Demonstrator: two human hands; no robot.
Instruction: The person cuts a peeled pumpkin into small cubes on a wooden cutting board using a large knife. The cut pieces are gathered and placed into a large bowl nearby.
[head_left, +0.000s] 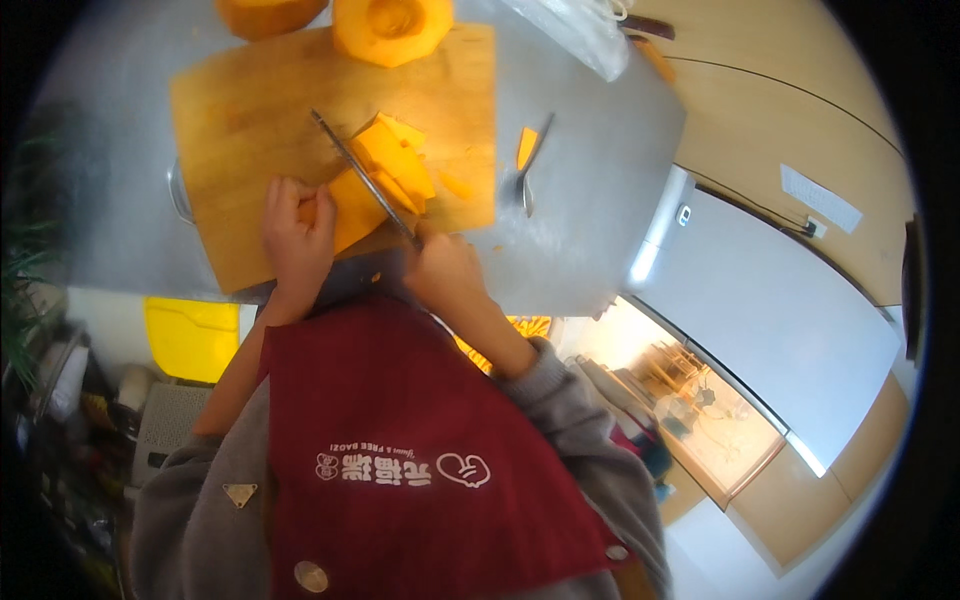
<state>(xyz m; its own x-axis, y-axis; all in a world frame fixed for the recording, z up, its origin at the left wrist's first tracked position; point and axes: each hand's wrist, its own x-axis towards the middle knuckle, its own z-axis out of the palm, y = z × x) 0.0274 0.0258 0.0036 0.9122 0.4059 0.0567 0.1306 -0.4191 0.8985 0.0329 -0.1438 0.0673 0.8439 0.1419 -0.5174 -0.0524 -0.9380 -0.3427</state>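
My right hand (447, 268) is closed around the handle of a kitchen knife (363, 174), whose blade stands nearly on edge over the wooden cutting board (247, 135). My left hand (298, 231) presses with bent fingers on a flat orange piece of pumpkin (352, 211) left of the blade. Several cut pumpkin slices (394, 161) lie overlapping just right of the blade. At the board's far edge sits a larger pumpkin piece (394, 28) with a hollow in its middle.
Another pumpkin piece (270, 16) lies on the metal table (577, 217) beyond the board. Right of the board are a spoon (527, 180) and a small orange scrap (526, 147). A clear plastic bag (589, 34) lies at the far right. Below the table stands a yellow container (192, 339).
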